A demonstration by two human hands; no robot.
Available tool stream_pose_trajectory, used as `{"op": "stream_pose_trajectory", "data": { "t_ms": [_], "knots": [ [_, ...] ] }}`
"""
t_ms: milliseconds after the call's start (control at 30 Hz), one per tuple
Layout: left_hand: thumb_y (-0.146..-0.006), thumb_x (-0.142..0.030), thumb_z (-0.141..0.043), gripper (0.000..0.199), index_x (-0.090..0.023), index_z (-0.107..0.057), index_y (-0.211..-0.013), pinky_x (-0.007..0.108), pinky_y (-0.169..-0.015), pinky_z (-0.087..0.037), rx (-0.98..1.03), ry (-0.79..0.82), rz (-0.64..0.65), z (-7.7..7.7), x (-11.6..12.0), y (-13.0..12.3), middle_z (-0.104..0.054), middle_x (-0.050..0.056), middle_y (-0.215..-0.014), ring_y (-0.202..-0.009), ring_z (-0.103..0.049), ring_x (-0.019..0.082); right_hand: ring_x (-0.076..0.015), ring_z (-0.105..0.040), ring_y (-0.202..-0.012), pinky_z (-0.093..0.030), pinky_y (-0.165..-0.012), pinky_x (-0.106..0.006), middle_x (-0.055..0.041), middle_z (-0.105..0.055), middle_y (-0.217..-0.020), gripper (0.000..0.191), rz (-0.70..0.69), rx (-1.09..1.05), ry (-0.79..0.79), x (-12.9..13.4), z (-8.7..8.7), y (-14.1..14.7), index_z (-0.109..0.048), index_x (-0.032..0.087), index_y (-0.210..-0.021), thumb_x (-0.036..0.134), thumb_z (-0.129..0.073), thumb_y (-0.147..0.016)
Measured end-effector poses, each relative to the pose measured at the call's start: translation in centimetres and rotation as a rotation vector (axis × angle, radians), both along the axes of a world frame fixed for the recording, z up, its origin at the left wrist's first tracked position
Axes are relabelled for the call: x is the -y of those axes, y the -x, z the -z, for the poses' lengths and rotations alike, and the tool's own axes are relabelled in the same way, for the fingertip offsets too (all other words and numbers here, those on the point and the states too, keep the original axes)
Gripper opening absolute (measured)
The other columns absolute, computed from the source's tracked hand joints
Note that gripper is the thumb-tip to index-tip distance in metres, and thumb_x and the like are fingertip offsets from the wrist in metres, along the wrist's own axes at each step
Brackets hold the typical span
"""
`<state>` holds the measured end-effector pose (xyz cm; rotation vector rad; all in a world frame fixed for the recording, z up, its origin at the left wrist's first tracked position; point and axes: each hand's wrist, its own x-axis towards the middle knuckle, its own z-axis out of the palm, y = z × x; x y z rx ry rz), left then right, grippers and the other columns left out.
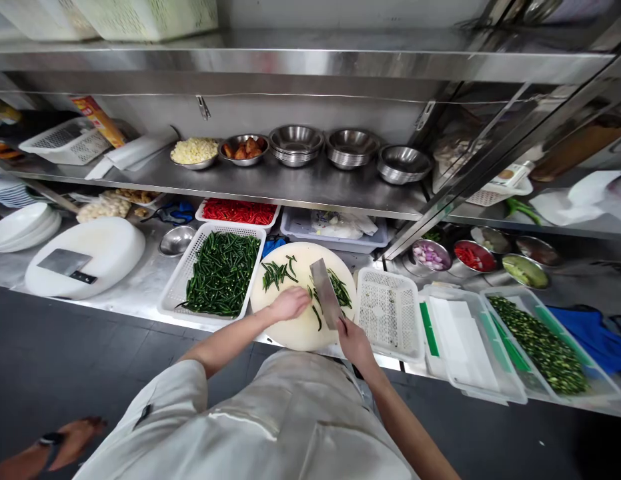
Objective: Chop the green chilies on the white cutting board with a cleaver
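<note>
My right hand [354, 343] is wrapped round the handle of a cleaver [325, 293], its broad blade pointing away from me over the right part of a round white chopping board [300, 337]. Green chillies [340, 288] lie to the right of the blade, and a second small group [274, 275] rests at the board's upper left. My left hand [291, 303] is over the middle of the board, left of the blade, with its fingers drawn together near a few loose chillies. Whether it holds one is hidden.
Left of the board stands a white basket of green chillies [223, 273], with red chillies [239, 211] behind. An empty white basket [389, 313] and clear tubs [470, 340] are on the right. A steel shelf [290, 187] overhangs the back. Another person's hand [73, 440] shows lower left.
</note>
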<state>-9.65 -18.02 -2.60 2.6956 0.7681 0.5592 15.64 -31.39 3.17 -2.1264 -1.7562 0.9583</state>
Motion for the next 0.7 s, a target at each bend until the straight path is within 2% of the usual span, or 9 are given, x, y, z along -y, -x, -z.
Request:
{"op": "stream_pose_trajectory", "data": {
  "t_ms": [67,100,133,233,333,433,500,600,700],
  "knots": [
    [-0.099,-0.018,-0.056,0.027,-0.022,-0.075,-0.119,0.051,-0.105,-0.051,0.0,-0.036,-0.29,-0.6,-2.0,1.4,-0.067,0.015,-0.129,-0.12,-0.059,0.032,-0.0248,-0.071,-0.086,-0.044,-0.075,-0.03,-0.0075,-0.075,-0.089,0.044,-0.072,-0.049,0.015,2.8,0.1,-1.9,-0.067,0.023,-0.094,0.045,-0.034,-0.113],
    [-0.098,-0.017,-0.058,0.027,-0.022,-0.075,-0.119,0.056,-0.107,-0.049,-0.01,-0.046,-0.388,-0.8,-2.8,2.1,-0.065,0.016,-0.133,-0.125,-0.056,0.035,-0.0249,-0.07,-0.084,-0.043,-0.075,-0.031,-0.0068,-0.073,-0.086,0.044,-0.122,-0.061,0.037,4.1,0.1,-2.8,-0.065,0.023,-0.089,0.046,-0.035,-0.112],
    [-0.097,-0.016,-0.06,0.027,-0.023,-0.076,-0.118,0.059,-0.109,-0.047,-0.027,-0.047,-0.43,-0.7,-3.3,2.8,-0.064,0.016,-0.137,-0.128,-0.053,0.037,-0.0248,-0.069,-0.083,-0.042,-0.074,-0.031,-0.0062,-0.072,-0.083,0.044,-0.17,-0.059,0.063,5.1,0.1,-3.6,-0.064,0.024,-0.085,0.047,-0.037,-0.112],
    [-0.098,-0.019,-0.062,0.024,-0.026,-0.078,-0.114,0.056,-0.111,-0.048,-0.074,-0.011,-0.312,0.2,-2.9,4.0,-0.064,0.014,-0.134,-0.129,-0.053,0.035,-0.0242,-0.067,-0.08,-0.038,-0.071,-0.03,-0.0053,-0.071,-0.082,0.042,-0.231,-0.004,0.132,6.6,0.0,-5.0,-0.062,0.023,-0.082,0.045,-0.04,-0.111],
    [-0.103,-0.02,-0.056,0.027,-0.024,-0.075,-0.121,0.044,-0.103,-0.055,-0.049,0.02,-0.183,1.6,0.3,3.8,-0.065,0.012,-0.124,-0.12,-0.059,0.027,-0.0241,-0.069,-0.085,-0.038,-0.072,-0.03,-0.0072,-0.075,-0.091,0.039,-0.174,0.069,0.114,6.0,-0.2,-4.8,-0.065,0.022,-0.09,0.04,-0.039,-0.112],
    [-0.107,-0.022,-0.049,0.031,-0.021,-0.07,-0.129,0.038,-0.1,-0.057,0.02,0.021,-0.082,2.7,4.0,1.9,-0.067,0.011,-0.123,-0.117,-0.063,0.024,-0.0253,-0.072,-0.093,-0.037,-0.073,-0.03,-0.0102,-0.077,-0.1,0.036,-0.118,0.176,0.107,4.8,-0.9,-3.2,-0.068,0.021,-0.101,0.038,-0.039,-0.113],
    [-0.109,-0.024,-0.046,0.03,-0.021,-0.069,-0.129,0.037,-0.1,-0.058,0.044,0.032,-0.008,3.0,5.7,0.1,-0.069,0.01,-0.122,-0.115,-0.065,0.023,-0.0255,-0.073,-0.092,-0.034,-0.07,-0.03,-0.0106,-0.078,-0.098,0.037,-0.122,0.226,0.135,4.3,-1.7,-2.0,-0.069,0.022,-0.103,0.039,-0.038,-0.114],
    [-0.11,-0.026,-0.043,0.031,-0.02,-0.07,-0.122,0.038,-0.097,-0.059,0.036,0.071,0.051,3.1,6.8,-1.9,-0.071,0.01,-0.117,-0.108,-0.067,0.022,-0.0254,-0.074,-0.088,-0.031,-0.067,-0.03,-0.0106,-0.079,-0.096,0.036,-0.167,0.258,0.166,4.4,-3.1,-1.3,-0.07,0.022,-0.105,0.04,-0.039,-0.115],
    [-0.11,-0.025,-0.042,0.032,-0.019,-0.07,-0.122,0.039,-0.099,-0.059,0.036,0.11,0.057,3.1,6.9,-2.7,-0.071,0.011,-0.116,-0.109,-0.067,0.023,-0.0264,-0.074,-0.087,-0.031,-0.067,-0.031,-0.0115,-0.079,-0.097,0.034,-0.197,0.261,0.157,4.7,-4.1,-2.0,-0.071,0.022,-0.106,0.038,-0.042,-0.114]
  ]
}}
